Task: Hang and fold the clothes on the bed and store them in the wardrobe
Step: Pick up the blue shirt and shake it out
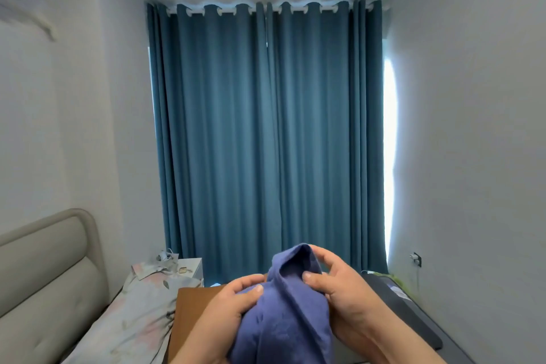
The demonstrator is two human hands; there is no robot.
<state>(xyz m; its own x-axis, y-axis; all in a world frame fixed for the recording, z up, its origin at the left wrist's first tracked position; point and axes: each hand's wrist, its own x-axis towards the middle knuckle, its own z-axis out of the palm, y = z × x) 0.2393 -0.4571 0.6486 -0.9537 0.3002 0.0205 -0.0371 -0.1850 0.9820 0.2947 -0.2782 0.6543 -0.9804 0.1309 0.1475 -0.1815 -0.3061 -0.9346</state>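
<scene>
A blue-purple garment [286, 310] hangs bunched between both hands at the bottom centre of the head view. My left hand [230, 301] grips its left side, thumb pressed into the cloth. My right hand [336, 278] holds the raised upper fold, thumb in front and fingers behind. The garment's lower part runs out of the frame. The bed [133, 319] with its floral sheet lies below and to the left. The wardrobe is not in view.
A padded beige headboard [47, 275] stands at the left. A brown flat board [192, 307] lies on the bed under my left arm. A white nightstand [189, 266] sits by the drawn blue curtains [266, 133]. A dark desk surface [407, 313] runs along the right wall.
</scene>
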